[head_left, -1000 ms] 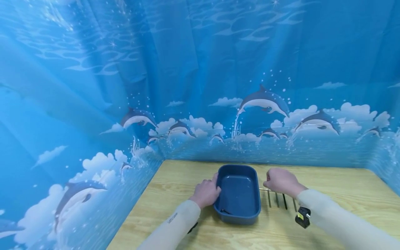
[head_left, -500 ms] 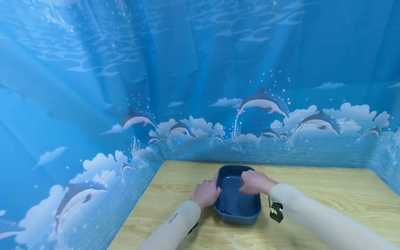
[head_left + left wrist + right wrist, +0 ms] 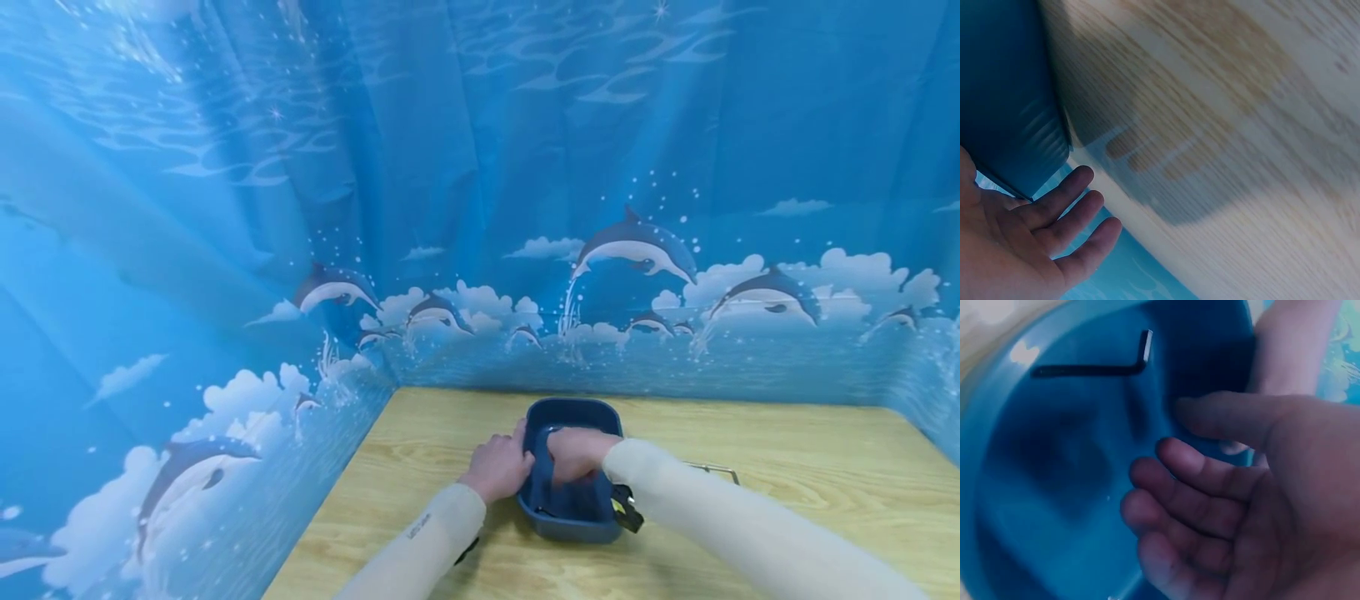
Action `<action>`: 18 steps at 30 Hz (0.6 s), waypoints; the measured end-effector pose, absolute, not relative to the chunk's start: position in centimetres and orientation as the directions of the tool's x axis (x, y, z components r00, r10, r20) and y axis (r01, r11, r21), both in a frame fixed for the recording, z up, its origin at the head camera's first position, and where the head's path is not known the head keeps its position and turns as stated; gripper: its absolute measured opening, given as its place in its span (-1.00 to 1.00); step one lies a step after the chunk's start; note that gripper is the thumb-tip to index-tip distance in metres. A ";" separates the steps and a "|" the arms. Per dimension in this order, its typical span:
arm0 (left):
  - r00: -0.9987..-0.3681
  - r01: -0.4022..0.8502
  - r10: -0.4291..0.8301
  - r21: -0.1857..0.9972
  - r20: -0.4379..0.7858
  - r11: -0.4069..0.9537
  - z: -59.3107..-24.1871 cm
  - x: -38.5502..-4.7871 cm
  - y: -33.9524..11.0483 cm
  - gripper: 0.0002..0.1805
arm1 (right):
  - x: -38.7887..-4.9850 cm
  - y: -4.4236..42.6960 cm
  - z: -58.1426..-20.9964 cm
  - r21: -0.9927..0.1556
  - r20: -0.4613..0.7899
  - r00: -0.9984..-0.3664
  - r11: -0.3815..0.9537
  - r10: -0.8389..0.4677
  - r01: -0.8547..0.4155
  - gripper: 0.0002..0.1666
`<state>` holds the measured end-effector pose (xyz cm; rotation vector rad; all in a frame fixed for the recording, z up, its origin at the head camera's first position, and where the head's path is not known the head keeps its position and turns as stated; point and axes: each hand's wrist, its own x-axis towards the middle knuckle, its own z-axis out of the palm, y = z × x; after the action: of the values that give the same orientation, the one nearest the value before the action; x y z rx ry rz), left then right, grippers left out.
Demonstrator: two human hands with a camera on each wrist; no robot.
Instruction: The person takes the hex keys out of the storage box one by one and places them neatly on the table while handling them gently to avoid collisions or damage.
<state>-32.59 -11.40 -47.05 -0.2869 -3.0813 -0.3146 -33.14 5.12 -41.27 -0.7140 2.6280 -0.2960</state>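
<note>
A deep blue plastic basin (image 3: 577, 531) stands on the table. My left hand (image 3: 498, 465) holds its left wall, the thumb over the rim; in the left wrist view three fingers (image 3: 1079, 219) reach out below the wall. My right hand (image 3: 576, 452) is down inside the basin. Its fingers (image 3: 1169, 506) are loosely bent in the right wrist view, the thumb apart from them, with nothing seen between. A black hex key (image 3: 1094, 370) lies in the basin near the wall. Something small and bright shows at that view's bottom edge, too cut off to tell.
To the right of the basin, part of a thin metal wire frame (image 3: 720, 469) shows behind my right sleeve (image 3: 705, 504); the sleeve hides the rest. The wood-grain table (image 3: 817, 450) meets a blue dolphin-print sheet (image 3: 480, 208) at the back and left.
My right hand has moved left from above the row of dark rods at the wire frame, over the rim and down into the basin. The left hand stays at the basin's wall.
</note>
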 end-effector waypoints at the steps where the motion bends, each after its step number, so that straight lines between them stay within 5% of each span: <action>1: -0.982 0.188 0.180 0.203 0.056 0.961 -47.1 -32.6 -11.4 -0.34 | -33.1 4.9 -41.4 -0.302 -0.335 -0.783 0.847 -0.524 -0.437 -0.67; 13: -0.979 0.194 0.180 0.181 0.090 0.964 -47.1 -32.5 -11.3 -0.35 | -32.4 3.5 -41.9 -0.261 -0.506 -0.702 0.865 -0.501 -0.429 -0.77; 18: -0.978 0.200 0.185 0.167 0.100 0.965 -47.3 -32.7 -11.4 -0.34 | -32.3 3.2 -42.5 -0.200 -0.495 -0.725 0.875 -0.479 -0.441 -0.77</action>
<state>-32.70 -11.45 -47.33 -0.2978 -3.0312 -0.2703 -32.28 3.23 -42.45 -0.6662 2.4934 -0.0921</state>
